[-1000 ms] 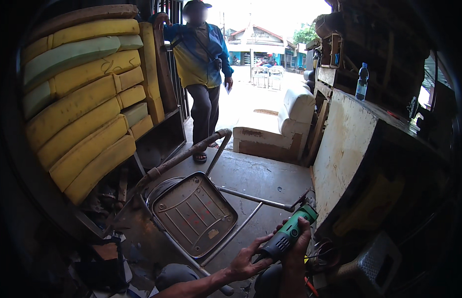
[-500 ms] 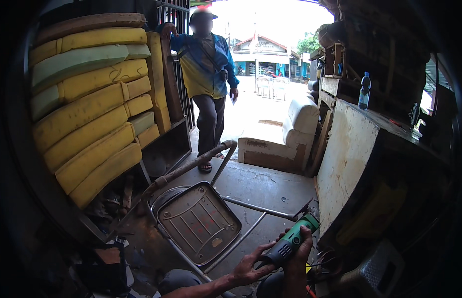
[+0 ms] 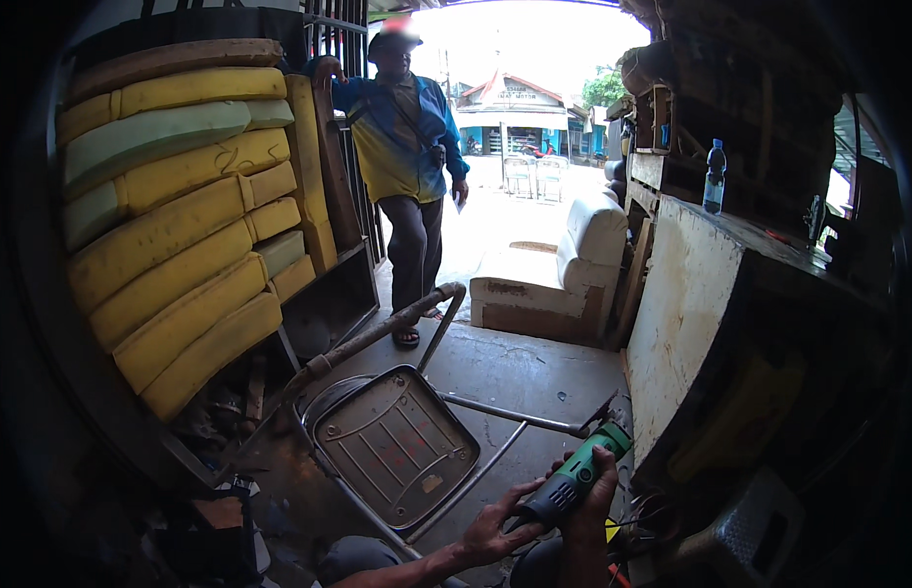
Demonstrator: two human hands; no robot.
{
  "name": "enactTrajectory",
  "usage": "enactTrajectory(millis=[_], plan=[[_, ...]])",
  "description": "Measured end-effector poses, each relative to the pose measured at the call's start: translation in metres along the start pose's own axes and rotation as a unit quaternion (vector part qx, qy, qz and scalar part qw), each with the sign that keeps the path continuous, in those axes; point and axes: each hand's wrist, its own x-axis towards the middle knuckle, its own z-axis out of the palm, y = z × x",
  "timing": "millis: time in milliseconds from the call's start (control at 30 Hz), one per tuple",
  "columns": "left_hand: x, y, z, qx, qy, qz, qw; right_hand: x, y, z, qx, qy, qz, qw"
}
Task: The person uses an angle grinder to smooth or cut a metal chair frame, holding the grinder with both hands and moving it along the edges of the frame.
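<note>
Both my hands hold a green and dark angle grinder (image 3: 576,477) at the lower right. My right hand (image 3: 601,490) is wrapped round its body behind the green head. My left hand (image 3: 497,529) grips the dark rear end, its fingers partly hidden below the tool. At the grinder's front, the disc lies near the end of a metal tube of a folding chair frame (image 3: 483,406); whether they touch I cannot tell. The chair lies tipped on the floor, its brown seat panel (image 3: 397,441) facing up and its worn back bar toward the doorway.
A person (image 3: 407,147) stands in the doorway, one arm against the barred gate. Yellow foam cushions (image 3: 182,225) are stacked at the left. A white armchair (image 3: 554,269) stands beyond the chair. On the right, a bottle (image 3: 715,178) tops a worn white cabinet (image 3: 686,284); a stool (image 3: 740,534) sits below.
The view has shifted slightly, so most things sit a little lower or sideways. Both hands keep their hold on the grinder, which stays at the same tube end.
</note>
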Motion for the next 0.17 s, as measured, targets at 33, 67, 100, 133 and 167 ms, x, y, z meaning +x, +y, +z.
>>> enactTrajectory(millis=[33, 67, 100, 133, 167], plan=[[0.0003, 0.0003, 0.0004, -0.002, -0.001, 0.001, 1.000, 0.0015, -0.0002, -0.0013, 0.006, 0.002, -0.005, 1.000], [0.0004, 0.0004, 0.0006, -0.001, 0.000, 0.001, 1.000, 0.0013, -0.0015, -0.0019, 0.000, -0.004, 0.006, 1.000], [0.0007, 0.0002, 0.0007, -0.001, 0.000, 0.001, 1.000, 0.0008, -0.0030, -0.0026, -0.005, -0.011, 0.017, 1.000], [0.0008, -0.0003, 0.0007, -0.001, 0.002, 0.001, 1.000, 0.0002, -0.0040, -0.0026, -0.011, -0.018, 0.028, 0.999], [0.0008, -0.0001, 0.0010, -0.001, 0.002, 0.002, 1.000, -0.0012, -0.0026, -0.0005, -0.009, -0.021, 0.014, 1.000]])
